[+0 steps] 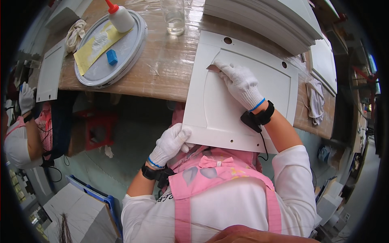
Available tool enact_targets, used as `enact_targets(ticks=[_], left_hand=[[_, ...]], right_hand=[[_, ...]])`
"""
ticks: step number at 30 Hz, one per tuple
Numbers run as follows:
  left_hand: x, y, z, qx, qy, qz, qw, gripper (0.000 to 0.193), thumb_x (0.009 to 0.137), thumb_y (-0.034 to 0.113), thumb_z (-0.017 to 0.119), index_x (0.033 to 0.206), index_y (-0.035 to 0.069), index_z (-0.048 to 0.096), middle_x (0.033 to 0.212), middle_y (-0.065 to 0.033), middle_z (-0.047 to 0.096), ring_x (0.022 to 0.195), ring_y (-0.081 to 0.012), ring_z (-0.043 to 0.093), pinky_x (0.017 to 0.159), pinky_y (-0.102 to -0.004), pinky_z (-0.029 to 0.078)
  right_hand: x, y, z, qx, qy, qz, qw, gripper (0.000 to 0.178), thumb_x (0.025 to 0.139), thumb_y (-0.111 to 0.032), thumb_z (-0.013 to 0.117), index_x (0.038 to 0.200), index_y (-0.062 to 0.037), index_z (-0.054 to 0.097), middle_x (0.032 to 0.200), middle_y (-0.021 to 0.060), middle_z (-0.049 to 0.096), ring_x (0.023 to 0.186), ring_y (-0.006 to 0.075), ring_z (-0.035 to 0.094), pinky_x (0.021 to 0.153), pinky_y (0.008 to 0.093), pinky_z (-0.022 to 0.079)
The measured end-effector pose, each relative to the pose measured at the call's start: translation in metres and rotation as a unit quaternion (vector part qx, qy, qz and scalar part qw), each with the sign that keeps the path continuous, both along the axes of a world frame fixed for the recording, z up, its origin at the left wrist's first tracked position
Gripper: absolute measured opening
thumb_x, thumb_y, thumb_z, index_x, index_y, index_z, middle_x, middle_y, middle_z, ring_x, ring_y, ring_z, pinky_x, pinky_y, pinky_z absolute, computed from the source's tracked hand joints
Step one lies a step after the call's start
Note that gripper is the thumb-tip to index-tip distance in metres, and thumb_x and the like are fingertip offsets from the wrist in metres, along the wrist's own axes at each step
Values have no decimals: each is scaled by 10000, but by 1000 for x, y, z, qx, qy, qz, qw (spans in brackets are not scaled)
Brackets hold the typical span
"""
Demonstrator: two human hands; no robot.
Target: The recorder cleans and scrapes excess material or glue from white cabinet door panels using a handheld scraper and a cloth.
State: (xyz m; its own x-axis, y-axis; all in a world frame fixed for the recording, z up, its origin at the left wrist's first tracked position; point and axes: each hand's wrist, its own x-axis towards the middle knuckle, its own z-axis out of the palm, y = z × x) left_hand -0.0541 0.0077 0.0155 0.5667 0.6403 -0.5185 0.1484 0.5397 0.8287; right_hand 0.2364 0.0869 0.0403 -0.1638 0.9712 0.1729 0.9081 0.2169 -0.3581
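Panel (223,109): overhanging the worktop (164,77), near side.
Left hand (172,142): pinching its corner (197,135) off the worktop.
Right hand (241,83): pinching brownish sheet (211,67) above worktop.
Curved edge (205,91): smoothing apparently underway; next stroke wants steady bracing.

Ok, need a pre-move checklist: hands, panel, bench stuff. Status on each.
1. Left hand on the white panel: ok, at its near-left corner.
2. Right hand has the thin brown piece: ok, at the fingertips, by the panel's curved line.
3. White panel fully on the table: not ok, near edge overhangs.
4. Red-tipped bottle upright and apart from the panel: ok, standing on the round lid.
5. Clear jar upright and apart from the panel: ok, liquid inside.
6. Panel surface beneath the right hand: cannot tell, covered.
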Motion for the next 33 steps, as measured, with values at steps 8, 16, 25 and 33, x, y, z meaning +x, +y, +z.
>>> enact_targets(ticks=[8,16,25,33], left_hand=[[0,-2,-4,-1,-10,1,1000,482,1008,449,533,1051,-28,585,811,-68,662,623,-76,580,579,-220,505],[0,-3,-6,1,-4,0,1000,488,1009,446,530,1059,-37,584,822,-78,669,626,-85,596,582,-224,508],[0,-3,-6,-14,-20,14,1000,464,1011,426,536,1059,-32,588,813,-70,661,625,-76,580,586,-215,500],[1,-5,-5,-5,-9,24,1000,469,1009,435,542,1045,-31,590,805,-67,657,611,-72,566,577,-214,482]], right_hand=[[-6,-12,6,-37,4,44,998,373,894,-53,596,1243,-173,645,809,133,649,692,319,631,620,424,500],[-9,-27,5,-45,-32,74,996,404,873,-48,612,1260,-161,637,803,131,645,697,320,633,616,423,499],[-16,-35,8,-50,14,90,995,418,863,-16,594,1247,-171,649,775,130,638,678,298,641,605,400,507],[-18,-45,14,-67,15,138,988,400,880,-33,564,1239,-184,654,753,105,634,652,289,639,587,394,512]])
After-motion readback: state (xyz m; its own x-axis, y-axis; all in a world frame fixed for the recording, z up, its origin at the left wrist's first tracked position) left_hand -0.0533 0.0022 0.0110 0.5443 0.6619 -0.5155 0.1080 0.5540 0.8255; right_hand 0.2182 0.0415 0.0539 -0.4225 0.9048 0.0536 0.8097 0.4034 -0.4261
